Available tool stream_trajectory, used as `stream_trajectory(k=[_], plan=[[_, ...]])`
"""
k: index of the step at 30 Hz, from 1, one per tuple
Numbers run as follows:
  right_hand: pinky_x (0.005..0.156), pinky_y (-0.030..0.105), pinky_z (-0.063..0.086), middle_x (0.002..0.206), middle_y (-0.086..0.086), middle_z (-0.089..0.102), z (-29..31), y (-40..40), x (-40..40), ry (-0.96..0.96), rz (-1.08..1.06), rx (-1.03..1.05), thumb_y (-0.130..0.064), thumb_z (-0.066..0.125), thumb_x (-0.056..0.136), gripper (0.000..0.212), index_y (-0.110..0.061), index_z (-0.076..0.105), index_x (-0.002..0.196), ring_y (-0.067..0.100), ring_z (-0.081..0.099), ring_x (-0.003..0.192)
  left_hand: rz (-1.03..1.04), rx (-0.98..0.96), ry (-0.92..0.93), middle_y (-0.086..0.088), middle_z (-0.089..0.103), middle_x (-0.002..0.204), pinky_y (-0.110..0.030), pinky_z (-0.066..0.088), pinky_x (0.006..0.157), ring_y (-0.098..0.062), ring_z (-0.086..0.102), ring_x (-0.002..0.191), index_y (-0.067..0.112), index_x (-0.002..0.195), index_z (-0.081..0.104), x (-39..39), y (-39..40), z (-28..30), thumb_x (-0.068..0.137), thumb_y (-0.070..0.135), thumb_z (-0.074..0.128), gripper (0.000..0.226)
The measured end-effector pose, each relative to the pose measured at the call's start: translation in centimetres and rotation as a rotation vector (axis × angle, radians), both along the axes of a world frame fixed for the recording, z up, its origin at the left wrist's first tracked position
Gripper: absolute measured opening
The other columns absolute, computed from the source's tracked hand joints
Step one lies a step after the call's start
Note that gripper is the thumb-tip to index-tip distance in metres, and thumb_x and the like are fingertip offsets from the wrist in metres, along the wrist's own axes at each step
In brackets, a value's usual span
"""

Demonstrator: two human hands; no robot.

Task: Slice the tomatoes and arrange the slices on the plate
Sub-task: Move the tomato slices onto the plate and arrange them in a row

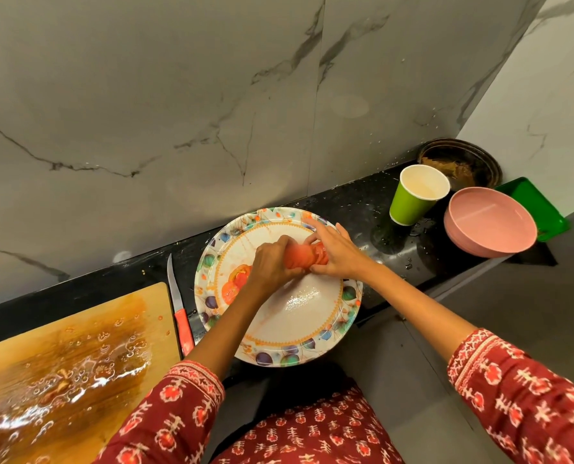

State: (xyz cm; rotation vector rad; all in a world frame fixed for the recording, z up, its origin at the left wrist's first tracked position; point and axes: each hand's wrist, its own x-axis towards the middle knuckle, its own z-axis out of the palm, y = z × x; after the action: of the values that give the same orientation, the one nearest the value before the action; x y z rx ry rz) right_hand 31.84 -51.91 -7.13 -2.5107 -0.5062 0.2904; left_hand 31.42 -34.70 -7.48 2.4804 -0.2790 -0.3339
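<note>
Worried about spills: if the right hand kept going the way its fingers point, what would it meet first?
The right hand points left across the plate, so it would first press into the tomato slices it already holds, then the left hand.

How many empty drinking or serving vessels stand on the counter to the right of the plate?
2: a green paper cup beside the plate, and a pink bowl right of the cup. A dark round dish behind them holds residue.

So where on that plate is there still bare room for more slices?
The near half of the plate is bare. The far half is crowded: both hands, left hand and right hand, hold a stack of tomato slices, with laid slices at the left.
</note>
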Motion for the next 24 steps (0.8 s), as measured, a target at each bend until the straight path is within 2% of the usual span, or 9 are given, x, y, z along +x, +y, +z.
stream_trajectory(k=[6, 9, 17, 24], plan=[[0.116, 0.054, -0.001, 0.129, -0.002, 0.052, 0.4, -0.7, 0.2, -0.016, -0.006, 0.015, -0.023, 0.071, 0.077, 0.089, -0.015, 0.016, 0.146, 0.02, 0.033, 0.134, -0.035, 0.026, -0.023, -0.008, 0.057, 0.124, -0.037, 0.044, 0.098, -0.025, 0.053, 0.113, 0.015, 0.129, 0.049, -0.1, 0.0, 0.0, 0.075, 0.035, 0.074, 0.063], [0.115, 0.056, -0.001, 0.128, -0.005, 0.054, 0.5, -1.0, 0.5, 0.022, -0.01, 0.007, -0.024, 0.072, 0.075, 0.092, -0.017, 0.014, 0.146, 0.02, 0.035, 0.132, -0.043, 0.04, -0.044, -0.008, 0.057, 0.125, -0.036, 0.044, 0.099, -0.024, 0.053, 0.113, 0.015, 0.13, 0.048, -0.3, -0.2, 0.0, 0.075, 0.034, 0.074, 0.063], [0.115, 0.058, -0.005, 0.134, -0.005, 0.054, 0.3, -0.9, 0.2, 0.041, -0.009, -0.035, -0.029, 0.072, 0.077, 0.097, -0.016, 0.007, 0.148, 0.021, 0.027, 0.14, -0.02, 0.033, -0.03, -0.008, 0.056, 0.124, -0.035, 0.045, 0.096, -0.023, 0.052, 0.112, 0.015, 0.127, 0.048, -0.2, -0.6, -0.1, 0.076, 0.035, 0.073, 0.061], [0.114, 0.054, -0.01, 0.134, -0.003, 0.053, 0.1, -0.9, -0.1, -0.019, 0.002, -0.085, -0.03, 0.07, 0.078, 0.098, -0.016, 0.005, 0.149, 0.018, 0.026, 0.139, -0.04, 0.153, -0.004, -0.005, 0.05, 0.132, -0.042, 0.031, 0.108, -0.025, 0.047, 0.121, 0.023, 0.136, 0.034, 0.1, -1.4, -0.1, 0.073, 0.042, 0.074, 0.077]])
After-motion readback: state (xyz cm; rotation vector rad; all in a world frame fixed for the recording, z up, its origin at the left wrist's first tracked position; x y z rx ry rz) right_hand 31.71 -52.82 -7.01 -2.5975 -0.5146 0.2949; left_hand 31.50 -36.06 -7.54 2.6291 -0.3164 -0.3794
